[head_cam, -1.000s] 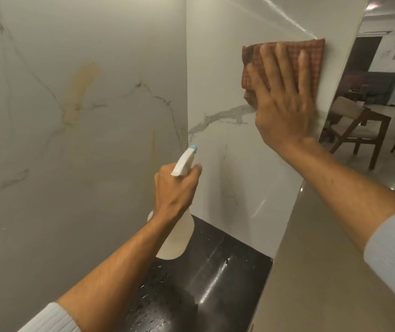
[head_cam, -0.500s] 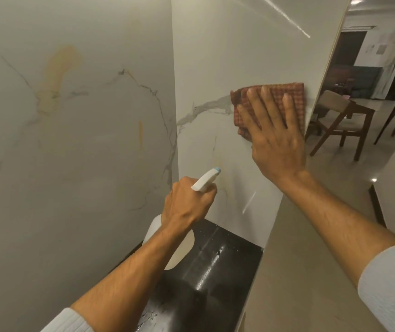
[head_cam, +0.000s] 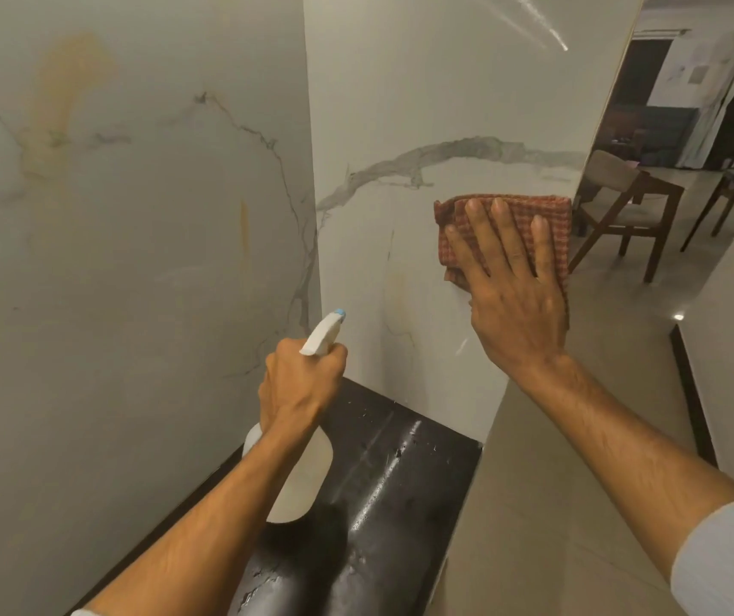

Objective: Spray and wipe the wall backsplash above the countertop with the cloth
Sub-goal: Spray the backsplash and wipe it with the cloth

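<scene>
The red checked cloth (head_cam: 554,224) lies flat against the white marble wall backsplash (head_cam: 400,104), just below a grey vein (head_cam: 445,153) and close to the panel's right edge. The right hand (head_cam: 516,300) presses it to the stone with straight fingers held near together, pointing up, the palm covering the cloth's lower part. Lower and to the left, the left hand (head_cam: 298,380) grips the neck of a white spray bottle (head_cam: 300,477), fingers curled round it, with the blue-tipped nozzle (head_cam: 327,331) aimed at the inner corner where the two wall panels meet. The bottle hangs above the black bench (head_cam: 400,482), which is wet with scattered drops. The left panel (head_cam: 134,260) shows yellowish stains. Beyond the wall's edge, a wooden chair (head_cam: 623,202) stands on a pale floor (head_cam: 600,349)
</scene>
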